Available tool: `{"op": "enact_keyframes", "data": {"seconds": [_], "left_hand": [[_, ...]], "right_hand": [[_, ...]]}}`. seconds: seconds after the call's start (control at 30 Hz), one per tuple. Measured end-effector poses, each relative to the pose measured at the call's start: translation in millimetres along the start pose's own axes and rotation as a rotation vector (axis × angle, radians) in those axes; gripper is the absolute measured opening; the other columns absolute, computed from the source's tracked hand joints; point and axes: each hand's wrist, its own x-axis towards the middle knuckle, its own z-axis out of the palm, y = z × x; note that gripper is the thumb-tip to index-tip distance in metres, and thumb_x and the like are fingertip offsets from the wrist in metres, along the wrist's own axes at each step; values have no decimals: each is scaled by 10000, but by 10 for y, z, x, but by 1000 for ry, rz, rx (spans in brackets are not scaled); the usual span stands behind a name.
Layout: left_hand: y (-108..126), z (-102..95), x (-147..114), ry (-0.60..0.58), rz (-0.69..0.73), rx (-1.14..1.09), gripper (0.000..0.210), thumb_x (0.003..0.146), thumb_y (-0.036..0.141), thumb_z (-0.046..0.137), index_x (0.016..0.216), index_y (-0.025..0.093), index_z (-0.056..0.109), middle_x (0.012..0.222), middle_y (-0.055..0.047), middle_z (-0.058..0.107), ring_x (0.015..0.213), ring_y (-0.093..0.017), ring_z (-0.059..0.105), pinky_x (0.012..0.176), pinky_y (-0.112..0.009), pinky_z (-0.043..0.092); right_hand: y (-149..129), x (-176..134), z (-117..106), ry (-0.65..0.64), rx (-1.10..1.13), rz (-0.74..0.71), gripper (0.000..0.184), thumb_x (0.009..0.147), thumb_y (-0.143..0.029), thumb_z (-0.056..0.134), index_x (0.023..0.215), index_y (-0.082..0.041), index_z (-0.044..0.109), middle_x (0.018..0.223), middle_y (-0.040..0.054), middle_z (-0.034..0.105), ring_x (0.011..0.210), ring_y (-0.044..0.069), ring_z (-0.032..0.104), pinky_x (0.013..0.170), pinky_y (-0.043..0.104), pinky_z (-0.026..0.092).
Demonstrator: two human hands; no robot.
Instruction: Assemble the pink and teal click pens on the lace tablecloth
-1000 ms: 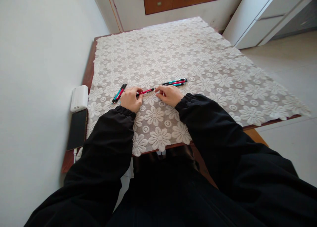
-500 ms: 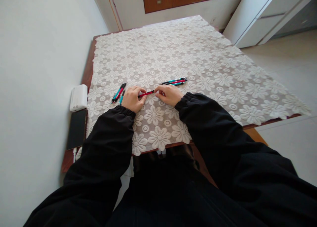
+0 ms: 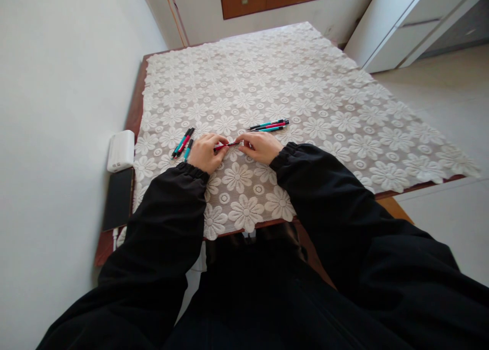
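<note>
My left hand (image 3: 206, 153) is closed in a pinch around the red pen barrel (image 3: 220, 147), just above the lace tablecloth. From the barrel's right end a thin dark pen part (image 3: 233, 144) runs across to my right hand (image 3: 261, 147). Its thumb and forefinger are closed at the far end of that part; the fingertips hide its tip. To the left of my left hand lie several teal and red pen pieces with black ends (image 3: 182, 142). Beyond my right hand, a group of teal and red pens (image 3: 269, 126) lies side by side.
A floral lace tablecloth (image 3: 244, 100) covers the wooden table. At the left edge, beside the wall, are a white boxy device (image 3: 121, 151), a dark phone (image 3: 118, 198) and a white cable plug (image 3: 115, 238). A white cabinet (image 3: 397, 29) stands beyond the table's right side.
The red length between my hands has become shorter, and a thin dark part now shows between the barrel and my right fingers. Both hands have stayed almost in place.
</note>
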Motion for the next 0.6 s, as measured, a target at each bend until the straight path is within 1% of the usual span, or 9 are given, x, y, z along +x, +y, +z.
{"op": "enact_keyframes", "data": {"seconds": [0.23,0.6], "left_hand": [[31,-21,1,-11,90,-44,190,994,327,611,1015,215,764,1060,-74,768,1072,-273,662,1011,-439,520],[-22,19,7,-33,137,-82,199,979,339,617,1014,221,773,1113,-84,763,1081,-265,673,1028,-445,526]], "right_hand": [[-23,-2,-19,-25,5,-18,290,991,-317,598,1219,-192,727,852,23,688,756,172,565,730,293,346],[-26,-3,-14,-23,7,-32,270,993,-321,600,1194,-202,733,855,18,689,755,163,557,732,290,342]]}}
